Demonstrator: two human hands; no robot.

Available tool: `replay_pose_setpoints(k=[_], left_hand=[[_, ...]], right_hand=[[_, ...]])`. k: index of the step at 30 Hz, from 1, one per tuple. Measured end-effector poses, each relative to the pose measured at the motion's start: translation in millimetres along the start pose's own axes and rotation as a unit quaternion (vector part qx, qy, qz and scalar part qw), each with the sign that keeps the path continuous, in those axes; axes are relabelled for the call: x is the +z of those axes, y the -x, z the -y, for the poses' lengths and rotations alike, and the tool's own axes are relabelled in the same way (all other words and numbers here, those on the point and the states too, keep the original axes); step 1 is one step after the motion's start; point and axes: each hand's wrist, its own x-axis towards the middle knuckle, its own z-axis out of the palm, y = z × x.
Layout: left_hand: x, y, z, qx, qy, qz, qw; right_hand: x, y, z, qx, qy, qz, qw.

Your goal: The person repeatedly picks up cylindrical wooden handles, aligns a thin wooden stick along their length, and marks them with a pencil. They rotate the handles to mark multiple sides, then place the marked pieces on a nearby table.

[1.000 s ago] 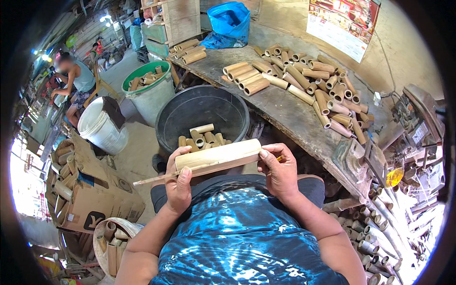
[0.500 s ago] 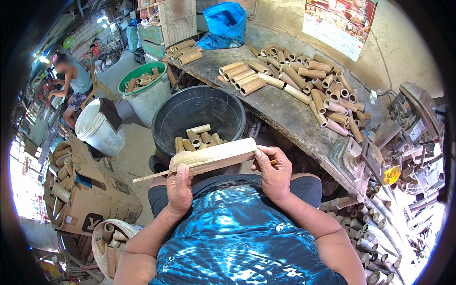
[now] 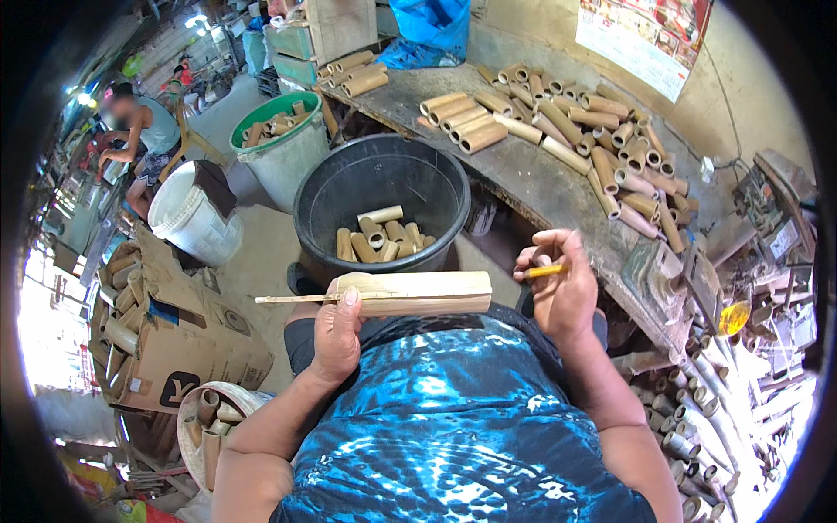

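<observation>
My left hand (image 3: 336, 340) grips one end of a pale bamboo piece (image 3: 427, 302), which lies level across my lap with its split edge showing. A thin bamboo strip (image 3: 283, 300) runs along it and sticks out past my left thumb. Off to the right, apart from the bamboo piece, my right hand (image 3: 567, 292) is raised with curled fingers around a yellow pencil (image 3: 545, 272). Just beyond my hands stands a black tub (image 3: 375, 179) with several short bamboo tubes (image 3: 382, 240) in the bottom.
A wooden bench (image 3: 532, 187) carries a heap of bamboo tubes (image 3: 623, 144). To the left are a green-rimmed bucket (image 3: 283, 166), a white bucket (image 3: 187, 227) and a cardboard box (image 3: 200, 336) of tubes. A machine (image 3: 776, 209) stands right. Another person (image 3: 153, 131) sits far left.
My right hand has let go of the bamboo piece's right end and moved right with the pencil. The bamboo piece has turned from tilted to level, still in my left hand.
</observation>
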Motion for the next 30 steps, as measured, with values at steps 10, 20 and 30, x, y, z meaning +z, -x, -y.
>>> replay_pose_setpoints(k=[10,20,30], left_hand=[[-4,14,-1,-0.013,-0.059,0.018,0.998],[-8,16,2,-0.004,-0.063,0.017,0.998],[-6,18,1,-0.005,-0.057,0.009,0.998]], right_hand=[[14,22,9,0.047,0.338,0.261,0.903],[14,26,-2,0.009,0.389,0.221,0.894],[19,29,4,0.018,0.397,0.235,0.887]])
